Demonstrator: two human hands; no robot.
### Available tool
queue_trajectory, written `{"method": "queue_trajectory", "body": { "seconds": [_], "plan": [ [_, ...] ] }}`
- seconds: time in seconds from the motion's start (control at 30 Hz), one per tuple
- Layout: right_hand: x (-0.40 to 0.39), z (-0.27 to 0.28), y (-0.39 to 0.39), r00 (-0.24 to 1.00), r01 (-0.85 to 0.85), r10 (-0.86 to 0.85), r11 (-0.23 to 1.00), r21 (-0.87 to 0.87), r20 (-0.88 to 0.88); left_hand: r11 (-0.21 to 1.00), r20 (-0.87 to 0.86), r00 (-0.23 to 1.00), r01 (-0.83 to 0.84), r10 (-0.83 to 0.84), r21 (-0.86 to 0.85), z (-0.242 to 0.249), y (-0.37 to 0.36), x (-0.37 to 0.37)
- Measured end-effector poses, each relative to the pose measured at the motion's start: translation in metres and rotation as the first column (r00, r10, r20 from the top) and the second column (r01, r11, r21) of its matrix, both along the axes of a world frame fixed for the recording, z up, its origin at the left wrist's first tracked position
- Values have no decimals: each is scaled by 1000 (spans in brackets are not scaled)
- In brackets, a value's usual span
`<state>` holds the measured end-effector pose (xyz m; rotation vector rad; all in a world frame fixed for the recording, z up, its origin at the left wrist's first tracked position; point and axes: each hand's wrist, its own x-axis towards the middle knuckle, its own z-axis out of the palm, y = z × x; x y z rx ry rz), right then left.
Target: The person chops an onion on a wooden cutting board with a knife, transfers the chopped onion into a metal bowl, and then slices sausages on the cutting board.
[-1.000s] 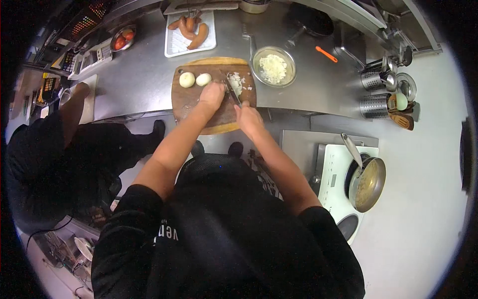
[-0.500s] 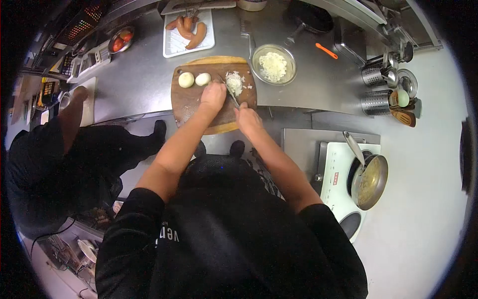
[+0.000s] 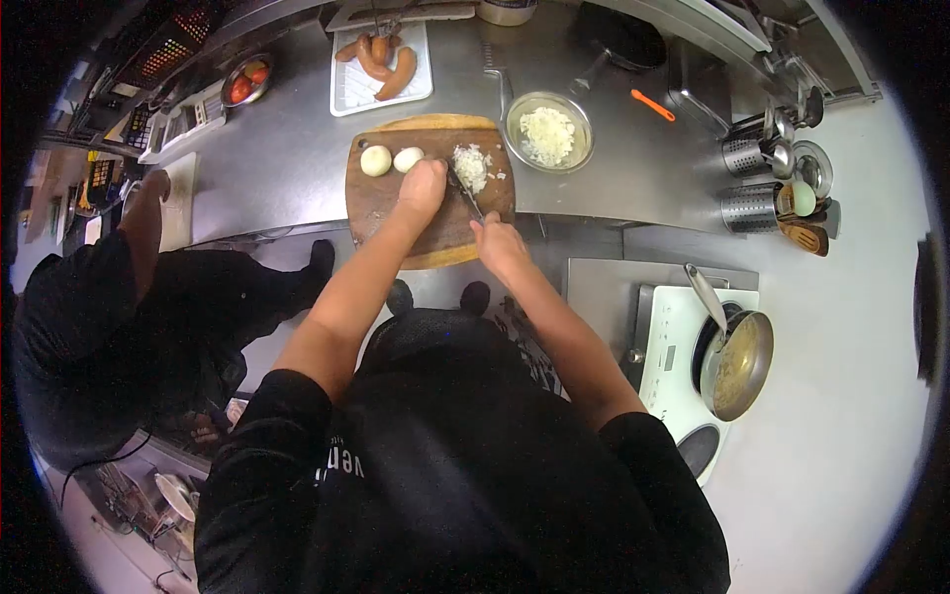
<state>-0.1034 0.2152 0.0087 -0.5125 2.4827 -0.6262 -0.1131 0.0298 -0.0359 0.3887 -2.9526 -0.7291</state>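
Note:
My right hand is wrapped around the handle of a kitchen knife, whose blade lies across the wooden cutting board. Close to the blade, my left hand is curled with its fingers drawn together; whatever they press on is hidden. Chopped onion is heaped just right of the knife. Two peeled onions, one whole and another partly behind my left hand, rest at the board's far left.
Behind the board are a white tray of sausages and a glass bowl of chopped onion. A frying pan sits on the cooktop at right. Utensil holders stand farther right. A person in black works at left.
The whole view has shifted slightly to the right. My right hand and the knife handle have come back a little toward me; my left hand stays at nearly the same place on the board.

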Motion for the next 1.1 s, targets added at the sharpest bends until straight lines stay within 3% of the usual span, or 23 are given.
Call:
{"method": "queue_trajectory", "body": {
  "seconds": [0.1,0.2,0.27,0.3,0.47,0.53,0.63,0.77,0.83,0.87,0.93,1.1],
  "plan": [
    [-11,-14,-6,999,32,-32,999,2,26,1000,-32,999,23,-23,-2,3,2,0],
    [-24,-11,-13,994,-67,64,997,-27,-86,999,1,1000,-9,8,46,-15,-13,-4],
    [-24,31,-5,967,99,-77,992,-80,242,999,-101,995,10,-14,-42,-27,-29,-1],
    [-21,35,1,967,95,-71,992,-85,246,997,-83,995,-41,47,71,-3,-27,1],
    [2,25,11,970,39,-25,998,-52,243,990,-38,991,-128,131,64,47,-42,4],
    [3,1,9,985,19,-6,997,-71,171,982,-11,999,-33,32,-185,34,-56,3],
    [-8,-8,9,994,21,-12,996,-91,108,958,24,995,102,-99,-268,12,-61,0],
    [-18,1,10,995,27,-18,995,-91,99,942,147,986,125,-82,-310,1,-41,9],
    [-14,1,10,995,29,-21,997,-78,101,966,-71,975,198,-212,-165,-12,-29,17],
    [-10,-8,11,1000,21,-21,997,-75,10,967,-72,975,197,-210,-164,-12,-23,21],
    [-3,-10,14,997,17,-23,997,-71,-78,991,-107,986,131,-128,19,10,-7,27],
    [-2,18,12,999,-34,34,999,35,-6,981,-75,978,191,-192,-23,27,-6,24]
  ]
}}
